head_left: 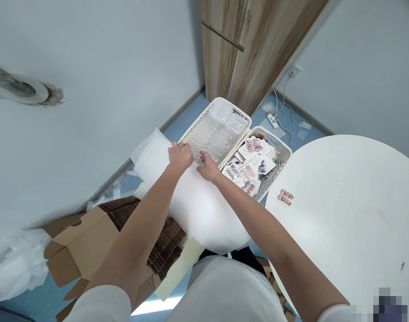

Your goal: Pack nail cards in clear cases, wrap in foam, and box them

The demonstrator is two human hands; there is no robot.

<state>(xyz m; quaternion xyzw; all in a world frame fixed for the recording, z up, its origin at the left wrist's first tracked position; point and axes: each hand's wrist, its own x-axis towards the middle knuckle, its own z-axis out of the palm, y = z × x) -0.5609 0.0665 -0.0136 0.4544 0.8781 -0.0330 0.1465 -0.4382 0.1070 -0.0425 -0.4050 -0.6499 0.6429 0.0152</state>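
Observation:
A white plastic basket [231, 106] holds clear plastic cases [211, 134] and clear plastic bags [221, 111]. At its near left corner, my left hand [180, 156] is closed, fingers curled over the rim. My right hand [209, 167] is by the near edge of the same basket, thumb and fingers apart, with nothing visible between them. Beside it stands a second white basket [280, 157], full of cards with press-on nails [248, 171]. Beneath my hands lies a large roll of white foam wrap [204, 205].
On the right is a round white table [338, 214] with one nail card [285, 197] near its edge. Flattened cardboard boxes [86, 243] are stacked at lower left. A wooden cabinet [251, 44] stands behind the baskets, and a power strip [272, 120] lies on the floor.

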